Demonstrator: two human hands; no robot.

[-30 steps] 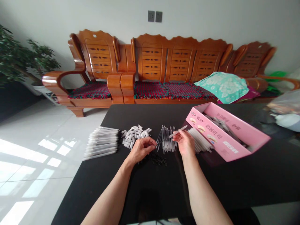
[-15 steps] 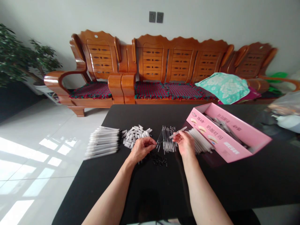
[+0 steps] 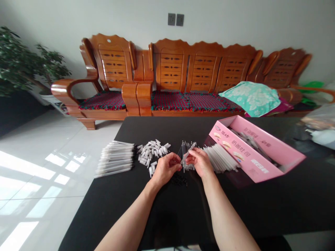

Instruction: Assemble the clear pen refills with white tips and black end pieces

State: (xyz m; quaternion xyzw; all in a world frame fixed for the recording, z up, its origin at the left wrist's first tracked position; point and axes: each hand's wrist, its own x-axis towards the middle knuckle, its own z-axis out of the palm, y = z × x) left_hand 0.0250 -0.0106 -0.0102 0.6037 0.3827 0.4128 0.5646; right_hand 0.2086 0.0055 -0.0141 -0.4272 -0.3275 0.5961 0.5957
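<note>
My left hand [image 3: 166,168] and my right hand [image 3: 199,161] meet over the black table [image 3: 256,205], fingers pinched. Between them they hold a thin clear pen tube [image 3: 187,153], slanting up to the right. Whether the left fingers pinch a separate small part I cannot tell. Right behind the hands lies a bunch of thin refills [image 3: 186,157]. Small black parts [image 3: 178,180] are scattered just under the hands. A heap of white caps [image 3: 151,151] lies to the left, and beyond it a row of finished white pens [image 3: 115,161]. A stack of clear tubes [image 3: 222,158] lies to the right.
A long pink cardboard box [image 3: 258,155] with more parts stands at the right of the table. Plastic bags [image 3: 321,127] sit at the far right edge. Behind the table are wooden chairs and a bench [image 3: 199,69], a potted plant [image 3: 23,66] at left, white tile floor.
My hands have come together: the left moved right, the right moved left and brought the tube down to the left fingers. The tube now points less far out to the right.
</note>
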